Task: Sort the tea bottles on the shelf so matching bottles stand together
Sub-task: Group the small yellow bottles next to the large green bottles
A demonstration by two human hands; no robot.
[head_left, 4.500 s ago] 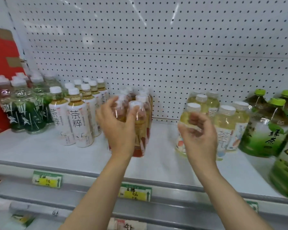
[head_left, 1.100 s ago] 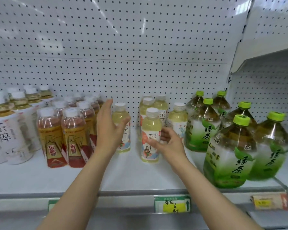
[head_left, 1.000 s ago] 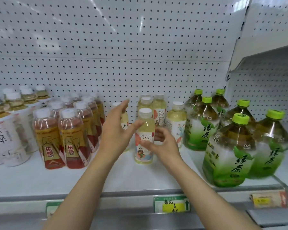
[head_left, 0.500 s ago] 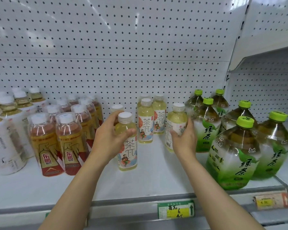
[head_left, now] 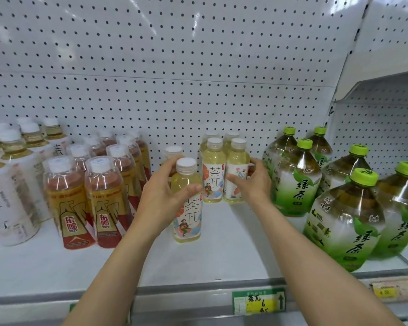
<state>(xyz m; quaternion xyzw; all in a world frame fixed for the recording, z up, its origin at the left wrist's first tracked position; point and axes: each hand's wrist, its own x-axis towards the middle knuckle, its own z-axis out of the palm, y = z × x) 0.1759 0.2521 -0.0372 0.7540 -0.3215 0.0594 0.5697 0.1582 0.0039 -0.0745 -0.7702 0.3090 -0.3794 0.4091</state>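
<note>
My left hand (head_left: 161,201) grips a pale yellow tea bottle (head_left: 188,208) with a white cap, standing on the white shelf (head_left: 222,250) near the middle. Another white-capped bottle (head_left: 173,152) stands just behind my left hand. My right hand (head_left: 252,187) is wrapped around a second pale yellow bottle (head_left: 237,170), which stands right beside a matching bottle (head_left: 213,172); two more stand behind them by the pegboard. Red and gold tea bottles (head_left: 104,198) are grouped to the left. Large green tea bottles (head_left: 344,220) with green caps are grouped on the right.
White-labelled tea bottles (head_left: 10,180) stand at the far left. A white pegboard (head_left: 174,67) closes the back. Price tags (head_left: 258,302) sit on the shelf's front rail. A neighbouring shelf unit (head_left: 386,109) begins at the right.
My right hand has pushed its pale yellow bottle left and back, up against the matching bottle. My left hand still holds its bottle in about the same spot.
</note>
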